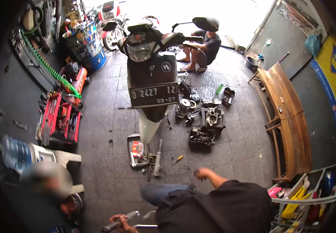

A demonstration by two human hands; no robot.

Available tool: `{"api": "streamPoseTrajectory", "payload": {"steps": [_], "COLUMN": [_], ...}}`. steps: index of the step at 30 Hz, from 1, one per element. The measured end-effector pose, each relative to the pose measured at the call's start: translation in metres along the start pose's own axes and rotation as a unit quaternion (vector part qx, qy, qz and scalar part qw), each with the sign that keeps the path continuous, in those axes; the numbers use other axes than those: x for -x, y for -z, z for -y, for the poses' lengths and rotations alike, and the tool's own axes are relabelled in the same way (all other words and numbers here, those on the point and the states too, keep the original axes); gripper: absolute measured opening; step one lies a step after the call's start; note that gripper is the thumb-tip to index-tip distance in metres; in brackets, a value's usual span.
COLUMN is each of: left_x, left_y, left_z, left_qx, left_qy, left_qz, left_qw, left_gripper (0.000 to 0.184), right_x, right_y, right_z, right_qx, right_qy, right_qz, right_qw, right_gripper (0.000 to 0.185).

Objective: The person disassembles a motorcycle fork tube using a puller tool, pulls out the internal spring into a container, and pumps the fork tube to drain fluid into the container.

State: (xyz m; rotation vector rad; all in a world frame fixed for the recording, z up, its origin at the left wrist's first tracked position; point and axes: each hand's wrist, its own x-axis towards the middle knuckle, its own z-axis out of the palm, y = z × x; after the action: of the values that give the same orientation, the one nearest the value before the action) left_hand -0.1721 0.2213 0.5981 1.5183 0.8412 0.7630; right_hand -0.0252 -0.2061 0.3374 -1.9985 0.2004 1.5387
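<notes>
At the bottom, my left hand (123,223) is wrapped round a grey metal tube-like part (133,214), held at a slant with its dark end to the left. My right hand (203,173) is over the floor in front of my body, its fingers curled; anything inside them is too small to make out. Nearest to it lies a yellow-handled screwdriver (179,158). A silver shock absorber or fork leg (157,163) rests on the floor farther left, beside a tray (131,161) holding a red packet (138,149) and small parts.
A motorcycle (152,73) stands ahead, with engine parts (213,115) right of it. Another person (210,44) squats behind them. A person (35,206) is close at lower left. A red toolbox (51,118) stands left, a wooden bench (288,116) and a metal rack (311,200) right.
</notes>
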Motion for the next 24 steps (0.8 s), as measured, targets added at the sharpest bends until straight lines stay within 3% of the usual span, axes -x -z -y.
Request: {"api": "streamPoseTrajectory", "payload": {"steps": [1,2,5,10,11,12,13,14,15,16,17,19,21,23,24], "left_x": [-0.028,-0.057,-0.144,-0.295,-0.325,-0.355,-0.386,-0.414,-0.443,-0.475,-0.501,-0.550,-0.599,-0.651,-0.675], "left_y": [0.004,0.005,-0.004,-0.047,-0.058,-0.068,-0.077,-0.098,-0.114,-0.132,-0.153,-0.200,-0.254,-0.307,-0.335], "left_z": [-0.001,-0.002,0.005,0.026,0.028,0.037,0.038,0.039,0.041,0.042,0.045,0.024,-0.007,0.000,0.014], "left_qx": [0.000,-0.001,0.050,0.057,0.064,0.086,0.096,0.117,0.104,0.094,0.096,0.089,0.059,0.008,-0.018], "left_qy": [-0.003,-0.001,-0.001,0.023,0.025,0.048,0.069,0.085,0.079,0.066,0.062,0.026,0.067,-0.084,-0.142], "left_qz": [0.019,0.037,0.082,0.169,0.198,0.210,0.232,0.236,0.264,0.289,0.284,0.280,0.374,0.423,0.421], "left_qw": [1.000,0.999,0.995,0.984,0.978,0.973,0.966,0.961,0.956,0.950,0.952,0.956,0.923,0.902,0.896], "left_gripper": [0.018,0.018,0.020,0.021,0.021,0.021,0.020,0.020,0.019,0.019,0.017,0.018,0.016,0.013,0.017], "right_x": [0.022,-0.033,-0.050,-0.130,-0.134,-0.139,-0.201,-0.191,-0.186,-0.176,-0.153,-0.128,-0.131,-0.144,-0.158], "right_y": [-0.052,-0.111,-0.183,-0.156,-0.125,-0.103,-0.085,-0.049,-0.026,-0.013,0.008,0.023,0.042,0.068,0.074], "right_z": [0.017,-0.029,0.000,0.112,0.174,0.244,0.259,0.344,0.427,0.501,0.573,0.693,0.782,0.851,0.871], "right_qx": [-0.048,0.178,0.104,0.110,0.009,0.042,0.144,0.049,0.017,-0.055,-0.006,-0.033,0.020,-0.043,-0.165], "right_qy": [-0.045,0.088,-0.015,-0.106,-0.158,-0.147,-0.091,-0.092,0.016,0.154,0.327,0.521,0.612,0.658,0.575], "right_qz": [-0.009,-0.003,-0.005,-0.110,-0.123,-0.253,-0.206,-0.213,-0.230,-0.169,-0.090,-0.083,-0.101,-0.112,-0.105], "right_qw": [0.998,0.980,0.994,0.982,0.980,0.955,0.964,0.972,0.973,0.972,0.941,0.849,0.784,0.743,0.794], "right_gripper": [0.026,0.027,0.027,0.028,0.027,0.031,0.032,0.040,0.051,0.057,0.073,0.080,0.077,0.079,0.068]}}
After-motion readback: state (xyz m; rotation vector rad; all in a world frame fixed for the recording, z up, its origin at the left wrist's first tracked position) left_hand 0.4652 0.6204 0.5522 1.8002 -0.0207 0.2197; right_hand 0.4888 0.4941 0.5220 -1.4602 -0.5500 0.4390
